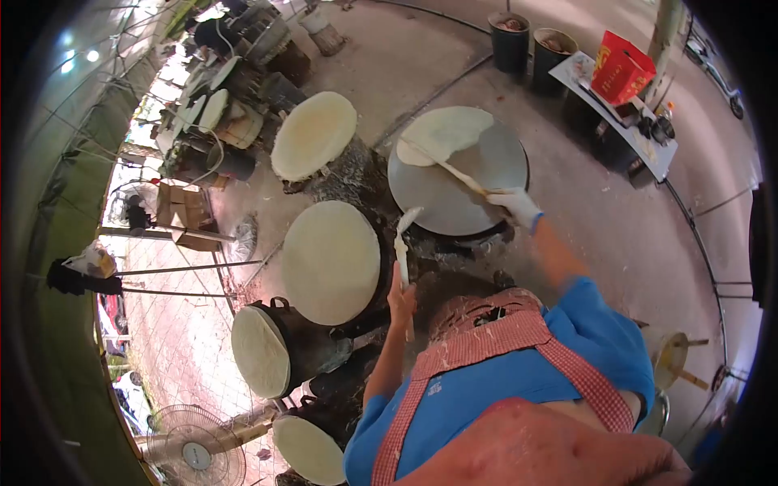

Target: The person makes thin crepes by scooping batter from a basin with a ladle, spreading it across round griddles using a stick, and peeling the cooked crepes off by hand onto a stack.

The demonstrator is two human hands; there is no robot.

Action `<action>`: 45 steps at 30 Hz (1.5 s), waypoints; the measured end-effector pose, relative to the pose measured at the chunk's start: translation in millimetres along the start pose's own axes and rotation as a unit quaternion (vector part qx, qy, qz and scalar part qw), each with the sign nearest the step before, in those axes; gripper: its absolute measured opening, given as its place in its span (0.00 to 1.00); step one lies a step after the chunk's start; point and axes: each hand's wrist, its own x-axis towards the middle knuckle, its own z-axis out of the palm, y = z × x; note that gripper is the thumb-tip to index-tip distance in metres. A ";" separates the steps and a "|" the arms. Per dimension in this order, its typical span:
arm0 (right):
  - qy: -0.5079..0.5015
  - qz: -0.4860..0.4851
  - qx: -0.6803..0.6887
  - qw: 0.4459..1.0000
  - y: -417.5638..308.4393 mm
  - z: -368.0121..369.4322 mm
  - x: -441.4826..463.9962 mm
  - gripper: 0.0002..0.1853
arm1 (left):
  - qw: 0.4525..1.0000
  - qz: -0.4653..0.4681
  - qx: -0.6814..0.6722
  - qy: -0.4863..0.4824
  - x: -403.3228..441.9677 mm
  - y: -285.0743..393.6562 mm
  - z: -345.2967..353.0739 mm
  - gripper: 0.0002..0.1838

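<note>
My right hand (519, 204), in a white glove, is closed round the handle of a long wooden spreader (454, 173). The spreader reaches across a round grey griddle (454, 206), its far end at a pale sheet of batter (446, 130) that covers the griddle's far part. Below and left of the griddle, my bare left hand (401, 301) grips a long pale batter-coated stick (401, 247), held upright. A thick white lump clings to its tip near the griddle's rim; the tip's exact shape is unclear.
Left of me stand several round drums topped with pale discs, including a large one (332, 263) and one farther off (314, 136). A fan (194, 454) is at lower left. Two dark buckets (509, 49) and a low table (660, 158) with a red bag (622, 71) stand at upper right.
</note>
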 end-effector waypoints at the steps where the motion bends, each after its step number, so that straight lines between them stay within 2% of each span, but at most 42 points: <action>1: -0.011 -0.025 -0.018 0.999 -3.3 -14.3 2.4 0.14 | 0.999 0.034 -0.017 0.025 4.3 -17.3 4.8 0.36; 2: -0.019 -0.034 -0.011 0.999 -1.4 -30.3 14.2 0.14 | 0.999 0.021 -0.038 0.008 2.3 -16.9 2.5 0.36; 4: 0.047 -0.040 0.116 0.991 -2.4 -63.4 38.1 0.10 | 0.999 0.034 -0.028 0.018 1.0 -20.7 6.5 0.36; 5: 0.045 -0.036 0.118 0.991 -2.3 -57.1 38.9 0.10 | 0.999 0.030 -0.026 0.019 -0.5 -17.3 9.6 0.36; 7: -0.054 0.060 0.034 0.996 -4.8 -29.1 33.1 0.11 | 0.998 -0.025 -0.039 0.039 -5.9 -6.7 16.8 0.37; 10: -0.131 0.063 0.046 0.988 -20.5 -41.4 16.5 0.12 | 0.992 -0.074 -0.098 0.039 -29.1 1.5 17.7 0.38; 11: -0.139 0.063 0.045 0.987 -30.9 -56.5 16.9 0.12 | 0.991 -0.075 -0.099 0.046 -42.6 5.1 17.9 0.38; 13: -0.046 0.026 -0.083 0.995 -54.1 -82.4 34.1 0.13 | 0.988 -0.101 -0.100 0.058 -60.0 11.7 18.6 0.38; 14: -0.052 0.030 -0.081 0.995 -58.4 -79.6 46.7 0.13 | 0.988 -0.106 -0.097 0.063 -65.4 9.4 18.4 0.38; 16: -0.074 0.039 -0.013 0.996 -60.7 -73.6 70.3 0.13 | 0.971 -0.150 -0.176 0.058 -77.3 1.6 23.7 0.38; 17: -0.125 0.061 -0.013 0.990 -30.4 -65.8 89.2 0.14 | 0.966 -0.168 -0.190 0.057 -79.4 -0.8 25.2 0.37; 18: -0.129 0.063 -0.016 0.989 -33.6 -62.0 78.5 0.14 | 0.965 -0.170 -0.192 0.061 -81.1 -0.5 26.8 0.37; 20: -0.200 0.086 -0.032 0.976 -35.9 -57.8 50.3 0.15 | 0.941 -0.203 -0.259 0.081 -90.4 -1.9 33.3 0.36; 21: -0.163 0.074 -0.018 0.984 -22.6 -64.2 59.4 0.16 | 0.939 -0.203 -0.265 0.088 -96.2 -8.0 34.8 0.36; 22: -0.171 0.072 -0.020 0.982 -27.4 -71.0 67.7 0.16 | 0.955 -0.186 -0.218 0.077 -101.8 -18.7 32.4 0.36; 24: -0.103 0.075 -0.127 0.984 -77.8 -75.4 69.7 0.14 | 0.969 -0.167 -0.169 0.073 -106.0 -32.1 29.4 0.36; 25: -0.121 0.076 -0.022 0.989 -65.8 -90.2 97.9 0.13 | 0.957 -0.167 -0.222 0.081 -111.6 -37.5 30.9 0.36; 26: -0.125 0.082 -0.024 0.988 -58.8 -83.6 113.4 0.13 | 0.942 -0.168 -0.275 0.089 -116.7 -41.8 34.8 0.37; 28: -0.211 0.080 -0.064 0.972 -41.3 -64.8 128.2 0.10 | 0.935 -0.217 -0.262 0.098 -118.8 -43.0 36.3 0.36; 29: -0.213 0.082 -0.087 0.970 -73.3 -48.7 82.4 0.11 | 0.929 -0.253 -0.251 0.102 -116.3 -42.3 37.0 0.36; 32: -0.255 0.125 -0.092 0.954 -48.0 -71.7 79.1 0.13 | 0.919 -0.251 -0.287 0.098 -124.1 -29.2 39.4 0.34; 34: -0.244 0.112 -0.055 0.962 -50.1 -76.8 99.6 0.12 | 0.923 -0.235 -0.282 0.112 -131.5 -40.0 41.9 0.34; 36: -0.178 0.068 -0.082 0.978 -75.5 -73.3 127.8 0.11 | 0.929 -0.230 -0.264 0.119 -141.2 -44.6 38.2 0.33; 38: -0.200 0.033 -0.123 0.971 -80.0 -59.1 156.3 0.16 | 0.924 -0.235 -0.274 0.125 -147.8 -45.1 41.0 0.34; 39: -0.204 0.045 -0.118 0.971 -80.9 -52.7 143.8 0.16 | 0.923 -0.245 -0.268 0.128 -151.1 -46.1 41.0 0.34; 41: -0.282 0.096 -0.230 0.927 -90.9 -42.4 126.1 0.15 | 0.896 -0.283 -0.314 0.138 -149.1 -51.8 41.2 0.34; 44: -0.333 0.084 -0.184 0.921 -61.8 -85.0 114.7 0.13 | 0.869 -0.246 -0.396 0.165 -158.8 -63.7 49.8 0.34; 45: -0.341 0.077 -0.192 0.917 -64.1 -91.6 128.4 0.13 | 0.886 -0.278 -0.328 0.174 -159.2 -67.6 50.0 0.35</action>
